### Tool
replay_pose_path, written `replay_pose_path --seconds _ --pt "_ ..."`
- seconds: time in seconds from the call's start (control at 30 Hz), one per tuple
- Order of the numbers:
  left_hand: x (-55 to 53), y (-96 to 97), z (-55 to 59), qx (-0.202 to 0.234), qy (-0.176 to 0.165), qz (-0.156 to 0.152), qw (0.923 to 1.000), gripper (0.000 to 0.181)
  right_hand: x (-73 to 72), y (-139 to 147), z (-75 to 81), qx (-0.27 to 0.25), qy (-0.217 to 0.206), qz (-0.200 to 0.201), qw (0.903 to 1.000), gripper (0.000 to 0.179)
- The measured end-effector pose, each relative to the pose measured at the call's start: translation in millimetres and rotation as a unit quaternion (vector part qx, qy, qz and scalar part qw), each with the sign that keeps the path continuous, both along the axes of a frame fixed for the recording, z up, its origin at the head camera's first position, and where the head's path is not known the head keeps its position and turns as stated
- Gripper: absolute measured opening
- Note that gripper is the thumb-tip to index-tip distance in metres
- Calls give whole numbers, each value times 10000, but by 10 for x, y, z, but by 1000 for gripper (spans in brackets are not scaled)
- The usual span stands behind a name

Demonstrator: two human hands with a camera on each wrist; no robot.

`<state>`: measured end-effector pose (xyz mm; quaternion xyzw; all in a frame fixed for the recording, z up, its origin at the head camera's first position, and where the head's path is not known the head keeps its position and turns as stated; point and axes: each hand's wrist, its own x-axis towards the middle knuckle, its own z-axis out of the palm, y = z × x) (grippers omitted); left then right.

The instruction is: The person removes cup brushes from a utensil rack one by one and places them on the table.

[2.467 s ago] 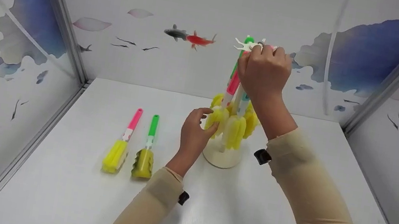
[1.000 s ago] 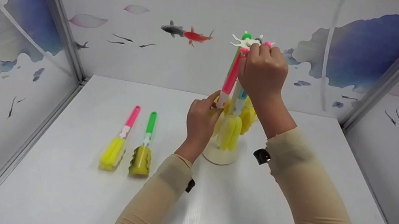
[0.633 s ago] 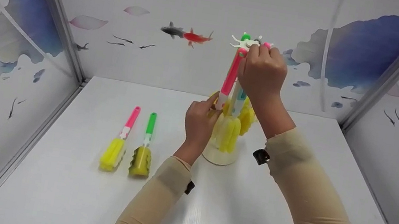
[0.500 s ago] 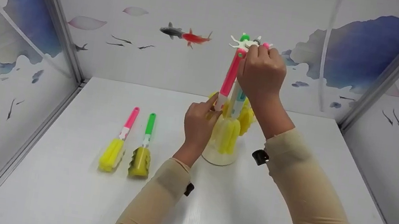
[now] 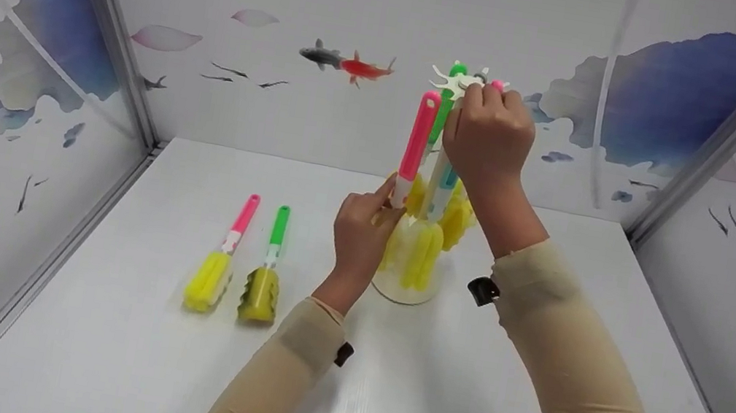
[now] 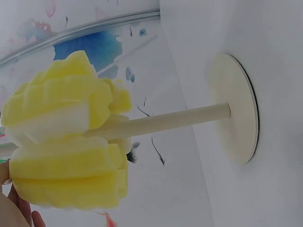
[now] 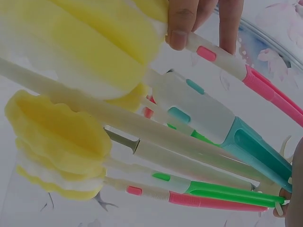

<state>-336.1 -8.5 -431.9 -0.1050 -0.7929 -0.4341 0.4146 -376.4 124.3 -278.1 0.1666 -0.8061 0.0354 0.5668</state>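
Note:
In the head view my left hand (image 5: 360,235) pinches the white neck of a pink-handled sponge bottle brush (image 5: 417,140). The brush stands nearly upright, its looped top left of the rack's white hooks (image 5: 458,82) and apart from them. My right hand (image 5: 490,133) grips the top of the cream rack, hiding part of the hooks. Several other brushes hang there, among them a teal-handled brush (image 7: 255,151) and a green-handled brush (image 7: 236,191). In the left wrist view, yellow-and-white sponge heads (image 6: 66,184) surround the pole (image 6: 180,118) above the round base (image 6: 234,113).
On the white table (image 5: 117,344), left of the rack, lie two brushes side by side: a pink-handled one (image 5: 210,278) and a green-handled one (image 5: 260,293). Printed panels (image 5: 245,98) with metal corner posts enclose the back and sides.
My left hand has gone from around the sponge head to the brush's neck. The pink handle's top has come off the hooks and shifted left. My right hand stays at the rack's top.

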Motion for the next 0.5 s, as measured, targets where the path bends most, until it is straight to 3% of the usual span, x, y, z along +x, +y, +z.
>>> replay_pose_path --seconds 0.5 --pt "49 -108 -32 -78 -492 -78 9987 47 -7 12 -18 93 -16 -67 9999 36"
